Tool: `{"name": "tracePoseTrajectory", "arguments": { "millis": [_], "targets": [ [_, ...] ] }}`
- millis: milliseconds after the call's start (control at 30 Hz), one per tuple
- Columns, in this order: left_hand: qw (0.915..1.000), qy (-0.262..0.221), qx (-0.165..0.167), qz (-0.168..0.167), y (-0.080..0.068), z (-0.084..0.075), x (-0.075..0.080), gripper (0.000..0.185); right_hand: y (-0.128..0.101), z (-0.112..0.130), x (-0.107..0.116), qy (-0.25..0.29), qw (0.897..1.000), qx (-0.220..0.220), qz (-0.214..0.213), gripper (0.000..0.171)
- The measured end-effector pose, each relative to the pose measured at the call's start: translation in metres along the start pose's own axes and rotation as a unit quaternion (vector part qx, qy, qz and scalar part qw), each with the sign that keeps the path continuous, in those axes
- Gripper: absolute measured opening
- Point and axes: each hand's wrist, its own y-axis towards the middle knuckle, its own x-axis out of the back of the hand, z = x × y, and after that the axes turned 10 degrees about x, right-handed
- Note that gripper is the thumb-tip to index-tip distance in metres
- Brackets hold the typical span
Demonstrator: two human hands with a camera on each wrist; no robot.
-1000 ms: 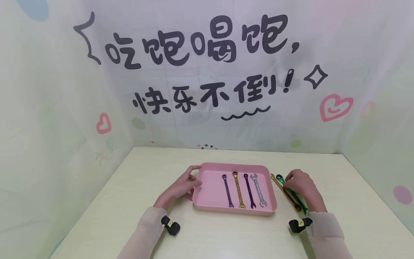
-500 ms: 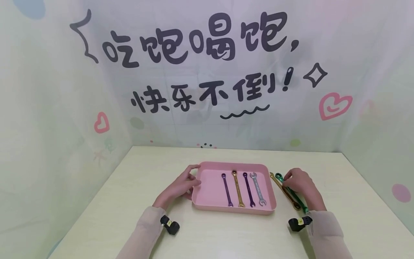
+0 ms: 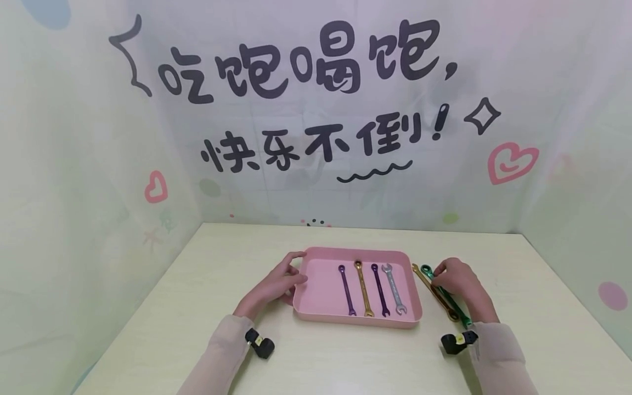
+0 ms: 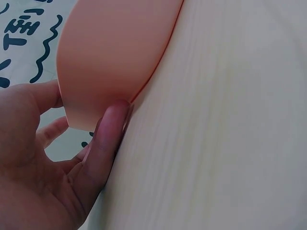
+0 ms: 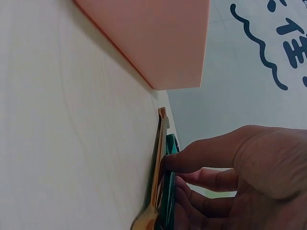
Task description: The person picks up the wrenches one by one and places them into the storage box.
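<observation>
While left hand (image 3: pixel 275 284) grips pink tray (image 3: pixel 318 293); right hand (image 3: pixel 458 278) pinches green wrench (image 5: pixel 168 199)

Right wrist view: green wrench (image 5: pixel 167 199) and gold wrench (image 5: pixel 156 182) run off the bottom edge; right hand (image 3: pixel 458 280) cut by the right edge. Head view, lower right: that hand hides part of the green wrench. Centre: marks on the silver wrench (image 3: pixel 394 289) too small to read. Left wrist view: pink tray (image 3: pixel 355 319) cut by the top edge, its inside hidden. Head view, bottom edge crops both sleeves (image 3: pixel 501 351).
</observation>
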Motion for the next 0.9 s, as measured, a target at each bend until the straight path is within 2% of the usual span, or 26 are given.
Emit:
{"name": "tracePoseTrajectory", "arguments": {
  "millis": [900],
  "targets": [
    [0.9999,0.005,-0.011,0.008,0.0041,0.0035,0.0024,0.065,0.0004,0.0024,-0.0009,0.023,1.0,-0.005,0.004,0.024]
  ]
}}
